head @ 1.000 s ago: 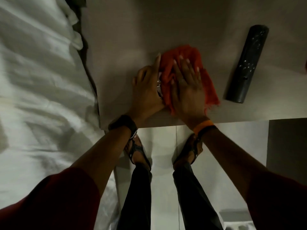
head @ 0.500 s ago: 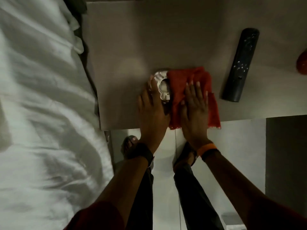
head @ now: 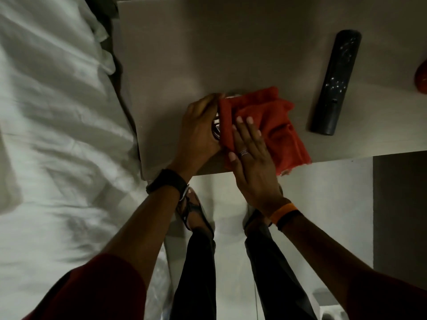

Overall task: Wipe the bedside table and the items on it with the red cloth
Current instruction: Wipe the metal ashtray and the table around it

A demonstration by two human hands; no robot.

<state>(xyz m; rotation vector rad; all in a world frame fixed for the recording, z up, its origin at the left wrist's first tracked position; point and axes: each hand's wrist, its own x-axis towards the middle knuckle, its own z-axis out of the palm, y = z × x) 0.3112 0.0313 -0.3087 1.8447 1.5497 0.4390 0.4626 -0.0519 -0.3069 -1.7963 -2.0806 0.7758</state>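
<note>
Red cloth [head: 265, 125], bunched and folded, lay near the front edge of the bedside table [head: 184, 54], one corner hanging just past that edge. Draped over a shiny metal object [head: 216, 128] (only a sliver visible between cloth and palm; what it was, impossible to tell). Left hand [head: 201, 132] curled around that object from the left side, fingers bent and close together, fingertips hidden behind the cloth's rolled edge. Right hand [head: 251, 155] laid flat on the cloth, fingers straight and slightly spread, pressing the fabric down; ring on one finger. Black watch strap [head: 167, 183] on the left wrist, orange band [head: 283, 212] on the right. Black remote control [head: 335, 82] rested on the tabletop to the right of the cloth, apart from it, its length running almost front to back. Red rounded thing [head: 421, 78] cut off by the right border, not identifiable. White rumpled bedding [head: 57, 135] just left of the table. Below the table edge, sandalled feet [head: 196, 213] and dark trousers on a pale floor.
</note>
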